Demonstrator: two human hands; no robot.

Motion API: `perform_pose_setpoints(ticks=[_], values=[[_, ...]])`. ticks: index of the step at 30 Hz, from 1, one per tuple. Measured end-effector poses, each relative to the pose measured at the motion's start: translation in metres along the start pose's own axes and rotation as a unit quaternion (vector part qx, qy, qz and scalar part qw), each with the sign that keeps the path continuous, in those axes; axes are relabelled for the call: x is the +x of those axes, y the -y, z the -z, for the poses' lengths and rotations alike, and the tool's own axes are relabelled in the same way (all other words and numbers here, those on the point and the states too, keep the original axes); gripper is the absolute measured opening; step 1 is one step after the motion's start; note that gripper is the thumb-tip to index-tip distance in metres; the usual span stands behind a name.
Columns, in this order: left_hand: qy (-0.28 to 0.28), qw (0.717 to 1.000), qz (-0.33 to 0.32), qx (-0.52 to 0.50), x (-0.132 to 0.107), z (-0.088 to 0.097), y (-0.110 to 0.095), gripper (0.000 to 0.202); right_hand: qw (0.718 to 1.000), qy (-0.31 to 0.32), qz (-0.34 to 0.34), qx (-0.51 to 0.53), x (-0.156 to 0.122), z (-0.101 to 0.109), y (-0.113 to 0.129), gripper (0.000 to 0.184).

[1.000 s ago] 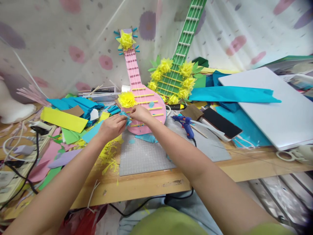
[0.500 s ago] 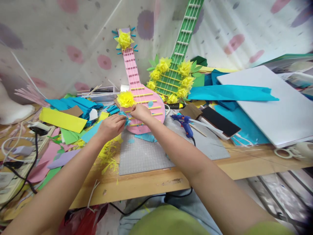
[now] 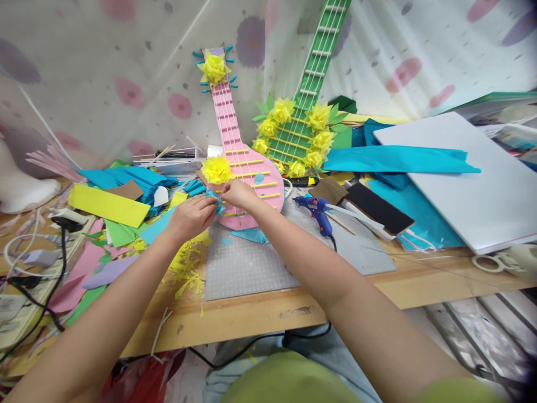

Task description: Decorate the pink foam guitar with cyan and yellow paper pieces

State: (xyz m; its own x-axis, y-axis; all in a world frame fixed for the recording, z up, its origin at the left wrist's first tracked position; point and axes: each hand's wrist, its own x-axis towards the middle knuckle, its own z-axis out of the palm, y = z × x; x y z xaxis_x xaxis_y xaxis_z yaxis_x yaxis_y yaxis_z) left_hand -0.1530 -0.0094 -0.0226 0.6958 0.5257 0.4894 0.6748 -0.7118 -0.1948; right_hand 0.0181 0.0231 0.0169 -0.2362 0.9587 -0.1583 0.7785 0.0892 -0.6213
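A pink paper lute (image 3: 268,173) leans against the curtain, with white strings, yellow bars and yellow paper flowers (image 3: 217,169) on it. Between my hands, at the lower left of its body, is a ruffled blue paper flower (image 3: 218,205). My left hand (image 3: 193,216) is closed on the flower's left side. My right hand (image 3: 238,193) has its fingers pinched at the flower's right edge, in front of the lute; the fingertips are partly hidden. A strip of blue crepe paper (image 3: 250,235) lies below the lute.
A blue glue gun (image 3: 314,212) rests on the grey cutting mat (image 3: 247,274). Behind stands a green paper lute (image 3: 289,140). White board (image 3: 470,173) and blue paper lie right. Paper scraps (image 3: 108,204) and a power strip (image 3: 31,296) crowd the left.
My right hand has shifted slightly left, its fingertips closer to the blue flower. My left hand stays about where it was.
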Motion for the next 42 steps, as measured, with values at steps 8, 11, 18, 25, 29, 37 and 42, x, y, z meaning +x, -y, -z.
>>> perform_pose_setpoints(ticks=[8,11,18,25,29,37,42], values=[[0.009,1.000,0.007,-0.005,0.001,0.000,0.001,0.022,1.000,-0.008,0.014,0.015,0.001,-0.003,-0.002,0.018],[0.004,1.000,0.008,-0.023,0.001,-0.001,0.001,0.022,0.999,-0.010,0.016,0.035,0.002,-0.004,-0.003,0.018],[-0.008,1.000,-0.007,0.000,0.005,0.001,0.000,0.021,0.998,-0.004,0.026,0.048,0.004,-0.006,-0.003,0.014],[-0.013,1.000,-0.019,0.009,0.004,0.001,0.001,0.021,0.994,0.026,0.044,0.092,0.009,-0.007,-0.008,0.011],[-0.009,1.000,-0.011,0.000,0.004,0.002,0.001,0.021,0.993,0.008,0.034,0.109,0.014,-0.009,-0.010,0.015],[0.014,1.000,0.007,-0.010,0.005,0.004,0.000,0.023,0.988,-0.004,0.036,0.148,0.019,-0.012,-0.009,0.014],[0.018,0.999,0.028,-0.043,0.005,0.003,-0.001,0.023,0.988,-0.006,0.042,0.149,0.020,-0.013,-0.011,0.013]])
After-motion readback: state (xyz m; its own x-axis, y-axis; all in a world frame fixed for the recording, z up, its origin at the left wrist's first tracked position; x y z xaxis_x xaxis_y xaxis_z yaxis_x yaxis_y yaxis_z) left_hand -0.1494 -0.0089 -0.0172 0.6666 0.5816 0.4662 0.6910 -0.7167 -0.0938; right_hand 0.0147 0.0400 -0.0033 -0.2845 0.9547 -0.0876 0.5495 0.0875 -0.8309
